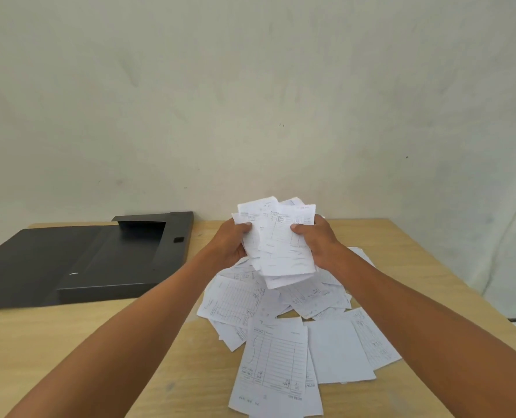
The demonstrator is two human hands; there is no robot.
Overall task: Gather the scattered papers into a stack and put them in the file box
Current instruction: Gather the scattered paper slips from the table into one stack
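Both hands hold up a loose bundle of white receipt papers (279, 241) above the table. My left hand (231, 244) grips the bundle's left edge and my right hand (318, 244) its right edge, thumbs on the front sheets. Below the bundle, several more printed papers (273, 360) lie scattered and overlapping on the wooden table (70, 342). The black file box (109, 267) lies open at the back left, its lid (18, 267) folded out flat towards the left.
A pale wall rises straight behind the table. The table's right edge runs diagonally at the right, with a pale floor beyond it. Bare wood shows in front of the file box.
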